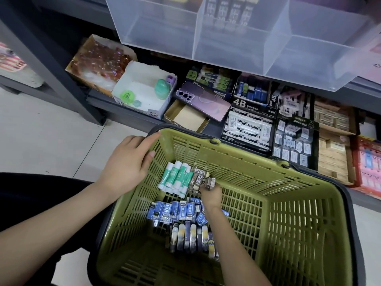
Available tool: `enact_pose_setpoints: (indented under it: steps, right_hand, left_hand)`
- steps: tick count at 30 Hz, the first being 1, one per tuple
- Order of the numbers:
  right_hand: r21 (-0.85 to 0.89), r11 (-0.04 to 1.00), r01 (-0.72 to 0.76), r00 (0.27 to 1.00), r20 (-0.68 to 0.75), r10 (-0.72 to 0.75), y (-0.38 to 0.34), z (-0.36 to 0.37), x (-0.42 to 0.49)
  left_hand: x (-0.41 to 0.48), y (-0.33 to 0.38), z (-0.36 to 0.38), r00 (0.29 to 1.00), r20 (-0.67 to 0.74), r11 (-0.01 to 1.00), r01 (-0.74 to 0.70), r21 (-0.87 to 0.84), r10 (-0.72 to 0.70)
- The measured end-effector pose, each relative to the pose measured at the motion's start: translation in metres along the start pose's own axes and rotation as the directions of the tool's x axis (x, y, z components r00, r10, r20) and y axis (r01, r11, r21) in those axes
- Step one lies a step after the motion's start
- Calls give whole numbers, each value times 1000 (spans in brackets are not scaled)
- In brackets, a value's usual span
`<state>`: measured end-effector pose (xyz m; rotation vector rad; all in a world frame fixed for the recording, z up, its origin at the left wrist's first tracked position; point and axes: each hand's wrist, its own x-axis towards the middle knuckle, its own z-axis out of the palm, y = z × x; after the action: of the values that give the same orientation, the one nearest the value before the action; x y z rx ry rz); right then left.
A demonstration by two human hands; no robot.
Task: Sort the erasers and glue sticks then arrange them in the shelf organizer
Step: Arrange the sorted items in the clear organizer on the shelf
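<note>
Head view: a green basket (288,195) sits below a clear shelf organizer (226,38). The left hand (129,164) rests on the basket's rim, fingers fairly straight. Inside the basket, the right hand (210,196) curls its fingers around grey erasers (199,176), just beside the glue sticks (177,178). Blue erasers (177,211) lie nearer.

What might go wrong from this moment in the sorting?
The right hand grips a bunch of loose 2B erasers at once; one may drop back among the blue erasers. The bunch lies against the glue sticks, so lifting it may scatter that group.
</note>
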<state>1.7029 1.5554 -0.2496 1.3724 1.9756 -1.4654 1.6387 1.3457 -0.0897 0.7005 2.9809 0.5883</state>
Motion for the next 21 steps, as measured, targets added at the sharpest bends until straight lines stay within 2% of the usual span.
enact_pose_setpoints:
  steps: [9,12,14,15,17,18,19,20,21]
  right_hand:
    - [199,980,-10,992,126,-15,-10,-30,-22]
    - [293,956,10,972,221,-78,-28,-56,-53]
    - [352,936,12,945,301,-125,-46,-75,-82]
    - [373,928,18,926,343,-156,-56,-84,-97]
    - [385,922,45,879,423,-219,-79,-100,-124]
    - [384,920,76,848,461,-262,-91,-107,-138]
    - [371,921,119,814,495,-304,-103,-113,-150]
    - [347,921,174,781,522,-344,-115,-117,-162]
    - [310,921,237,755,538,-376,-125,-122,-175]
  left_hand:
    - [0,-2,2,1000,17,1000,-1,17,1]
    - [-1,4,-7,998,-64,997,12,76,-8]
    - [-5,11,-12,989,-144,994,-20,108,36]
    - [-7,19,-14,985,-170,997,-31,73,43]
    - [-5,44,-25,993,-102,978,35,-204,-57]
    - [-2,59,-35,989,16,908,143,-394,-149]
    - [1,73,-45,961,185,781,274,-561,-204]
    - [5,85,-54,920,334,624,387,-679,-206]
    - [9,93,-63,890,421,502,450,-739,-176]
